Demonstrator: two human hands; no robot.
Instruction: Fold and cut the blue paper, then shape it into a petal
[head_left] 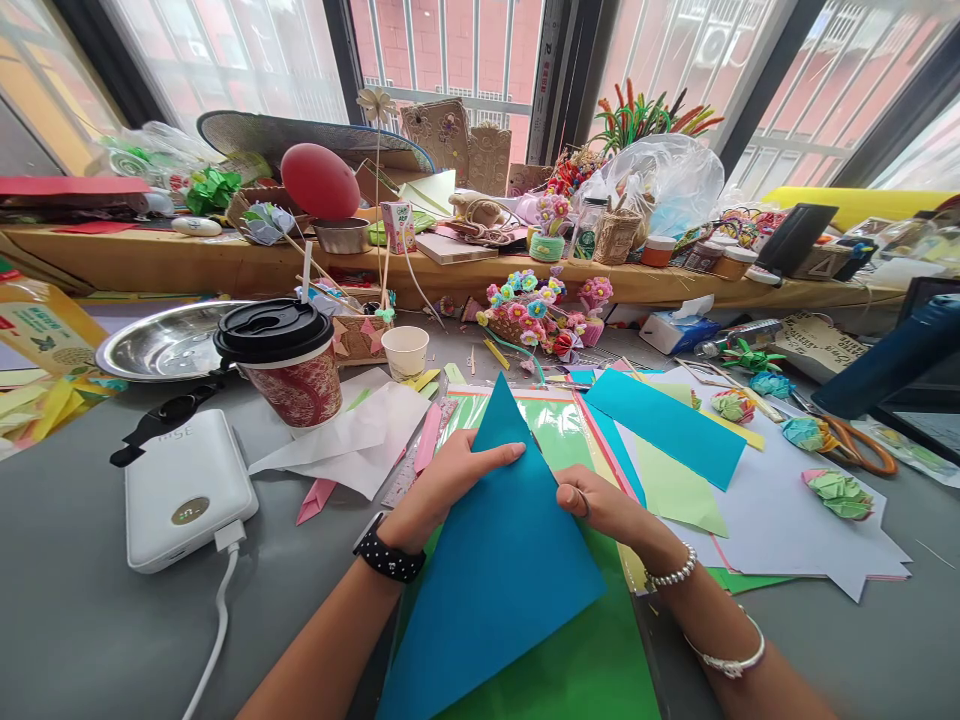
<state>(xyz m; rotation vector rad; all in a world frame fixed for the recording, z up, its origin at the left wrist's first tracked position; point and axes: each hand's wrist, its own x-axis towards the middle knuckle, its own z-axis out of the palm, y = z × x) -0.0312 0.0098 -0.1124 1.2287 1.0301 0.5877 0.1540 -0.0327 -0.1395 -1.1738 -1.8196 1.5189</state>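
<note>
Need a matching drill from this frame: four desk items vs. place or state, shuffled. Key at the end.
1 blue paper
2 paper cup
3 power bank
4 scissors

A white cable plugged in
B black lid on
C far right, orange-handled
D left hand flat on it, right hand pinching its edge

Pairs: 1-D, 2-B, 3-A, 4-C

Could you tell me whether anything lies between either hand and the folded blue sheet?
Nothing visible does. The left hand lies flat on the blue sheet near its left edge, and the right hand meets its right edge with curled fingers. The lidded cup stands apart, off to the left.
</note>
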